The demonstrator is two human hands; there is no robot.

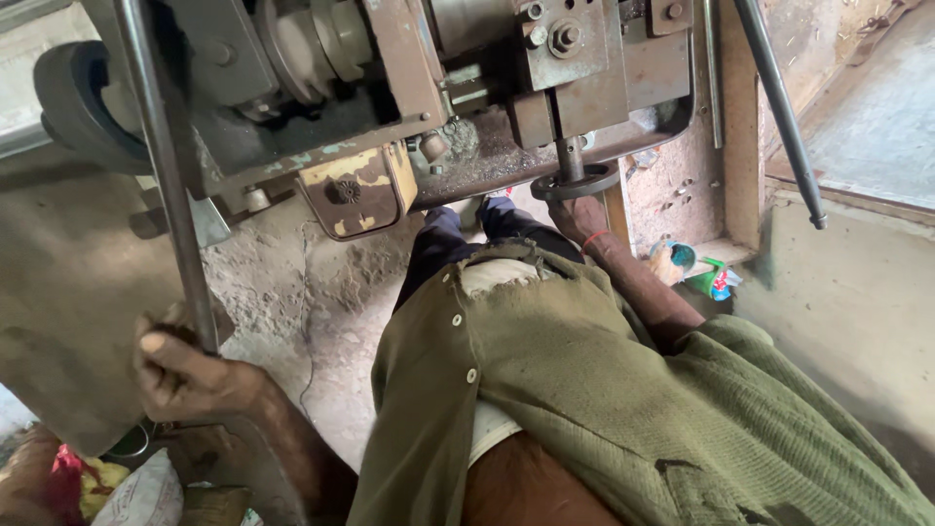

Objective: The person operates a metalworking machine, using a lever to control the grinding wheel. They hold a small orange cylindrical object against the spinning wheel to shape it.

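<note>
Fingers of left hand (pixel 185 375) clenched round one steel lever (pixel 161 166); right hand (pixel 577 216) grasping one dark ring (pixel 575 182).

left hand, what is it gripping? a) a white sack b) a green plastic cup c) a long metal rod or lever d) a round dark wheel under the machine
c: the left hand is wrapped around the lower end of the long metal rod that slants up past the machine, while the right hand is at the round dark wheel.
</note>
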